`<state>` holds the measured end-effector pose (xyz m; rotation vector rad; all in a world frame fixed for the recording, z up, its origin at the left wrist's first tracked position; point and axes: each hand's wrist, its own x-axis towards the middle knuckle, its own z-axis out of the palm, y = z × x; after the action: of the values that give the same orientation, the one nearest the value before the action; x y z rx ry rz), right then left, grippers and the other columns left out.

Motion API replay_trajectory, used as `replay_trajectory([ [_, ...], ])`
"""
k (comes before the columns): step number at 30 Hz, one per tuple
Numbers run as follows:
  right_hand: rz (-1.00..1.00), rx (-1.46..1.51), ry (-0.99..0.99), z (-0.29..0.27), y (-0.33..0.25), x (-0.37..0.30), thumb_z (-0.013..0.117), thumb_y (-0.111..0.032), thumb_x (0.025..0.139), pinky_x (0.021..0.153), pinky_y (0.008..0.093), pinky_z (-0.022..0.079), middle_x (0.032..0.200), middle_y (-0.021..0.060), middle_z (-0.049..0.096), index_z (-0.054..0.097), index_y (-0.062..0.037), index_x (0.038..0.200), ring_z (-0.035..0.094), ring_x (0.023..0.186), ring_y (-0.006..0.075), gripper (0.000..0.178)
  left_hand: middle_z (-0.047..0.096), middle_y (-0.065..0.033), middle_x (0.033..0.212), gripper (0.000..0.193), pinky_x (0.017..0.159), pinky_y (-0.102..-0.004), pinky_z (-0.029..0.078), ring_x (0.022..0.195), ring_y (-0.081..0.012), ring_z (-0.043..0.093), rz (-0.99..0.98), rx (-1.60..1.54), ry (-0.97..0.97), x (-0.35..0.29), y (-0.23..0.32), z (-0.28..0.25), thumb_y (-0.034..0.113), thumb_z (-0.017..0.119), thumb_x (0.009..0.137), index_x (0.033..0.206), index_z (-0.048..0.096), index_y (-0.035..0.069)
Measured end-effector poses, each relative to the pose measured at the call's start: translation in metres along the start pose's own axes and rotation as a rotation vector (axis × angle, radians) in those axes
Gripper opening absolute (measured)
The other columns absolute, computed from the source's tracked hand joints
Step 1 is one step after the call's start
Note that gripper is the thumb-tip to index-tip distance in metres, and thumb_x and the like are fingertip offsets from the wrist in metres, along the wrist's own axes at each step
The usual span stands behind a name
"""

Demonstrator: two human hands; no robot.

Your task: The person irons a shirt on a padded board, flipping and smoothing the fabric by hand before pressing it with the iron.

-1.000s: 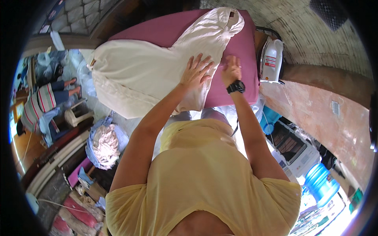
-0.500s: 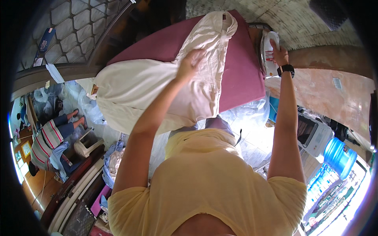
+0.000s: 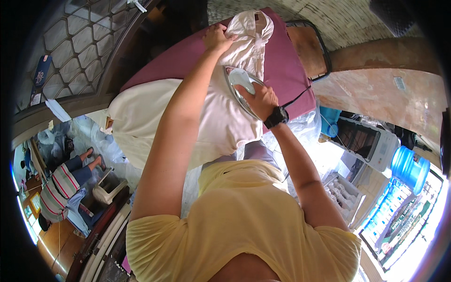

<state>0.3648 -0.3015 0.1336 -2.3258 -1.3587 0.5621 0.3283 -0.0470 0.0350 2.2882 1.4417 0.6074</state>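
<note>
Cream trousers lie across a maroon-covered ironing board, with the waistband at the far end and the loose cloth hanging over the near left side. My right hand is closed around the handle of a clothes iron, whose soleplate rests on the trousers near the middle. From its heel a dark cord runs off to the right. Farther away, my left hand lies at the left edge of the cloth just below the waistband, fingers apart, some of them partly hidden.
A black wire-framed rest with a brown panel juts from the board's far right end. A dark lattice gate stands on the left. Another person is at far left near a stool. A blue water jug stands at right.
My right hand has brought the iron from the rest at far right onto the trousers. My left hand has moved farther away, toward the waistband's left edge.
</note>
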Motion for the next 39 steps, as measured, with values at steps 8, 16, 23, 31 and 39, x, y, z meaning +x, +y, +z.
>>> replay_trajectory([
  [8, 0.231, 0.056, 0.233, 0.028, 0.008, 0.018, 0.058, -0.055, 0.090, 0.069, 0.0489, 0.051, 0.073, 0.0227, 0.066, 0.067, -0.0012, 0.084, 0.064, 0.076, 0.0443, 0.055, 0.063, -0.0049, 0.089, 0.020, 0.073, -0.0294, 0.047, 0.082, -0.0131, 0.058, -0.270, -1.023, -0.075, 0.023, -0.006, -0.001, 0.013, 0.072, 0.085, 0.098, 0.058, 0.006],
  [16, 0.224, 0.216, 0.206, 0.030, -0.046, 0.141, 0.053, -0.065, 0.088, 0.075, 0.0455, 0.054, 0.073, 0.0225, 0.067, 0.067, 0.0035, 0.087, 0.069, 0.078, 0.0383, 0.070, 0.068, -0.0106, 0.105, 0.026, 0.091, -0.0292, 0.048, 0.102, -0.0172, 0.060, -0.027, -1.014, -0.012, 0.025, -0.028, -0.046, -0.001, 0.058, 0.088, 0.114, 0.056, 0.004],
  [23, 0.161, 0.203, 0.091, 0.037, -0.016, 0.054, 0.055, -0.061, 0.088, 0.073, 0.0474, 0.054, 0.072, 0.0254, 0.064, 0.068, 0.0061, 0.084, 0.068, 0.076, 0.0392, 0.068, 0.067, -0.0143, 0.108, 0.061, 0.091, -0.0347, 0.049, 0.100, -0.0233, 0.063, -0.010, -0.178, -0.116, 0.021, -0.069, -0.010, 0.045, 0.082, 0.072, 0.113, 0.068, 0.003],
  [31, 0.164, 0.201, 0.089, 0.027, -0.055, 0.128, 0.052, -0.067, 0.086, 0.075, 0.0469, 0.055, 0.065, 0.0236, 0.066, 0.068, 0.0072, 0.081, 0.069, 0.077, 0.0404, 0.076, 0.070, -0.0046, 0.105, 0.023, 0.091, -0.0254, 0.047, 0.101, -0.0135, 0.063, -0.240, -1.174, -0.183, 0.014, -0.044, -0.061, 0.004, 0.059, 0.091, 0.113, 0.067, 0.006],
  [39, -0.110, 0.170, -0.094, 0.027, -0.013, 0.067, 0.056, -0.054, 0.092, 0.070, 0.0450, 0.053, 0.068, 0.0207, 0.067, 0.067, 0.0054, 0.094, 0.069, 0.066, 0.0347, 0.061, 0.069, -0.0042, 0.109, 0.043, 0.099, -0.0398, 0.042, 0.104, -0.0274, 0.063, -0.171, 0.134, -0.372, -0.047, -0.073, -0.089, 0.057, 0.064, 0.084, 0.103, 0.073, 0.019],
])
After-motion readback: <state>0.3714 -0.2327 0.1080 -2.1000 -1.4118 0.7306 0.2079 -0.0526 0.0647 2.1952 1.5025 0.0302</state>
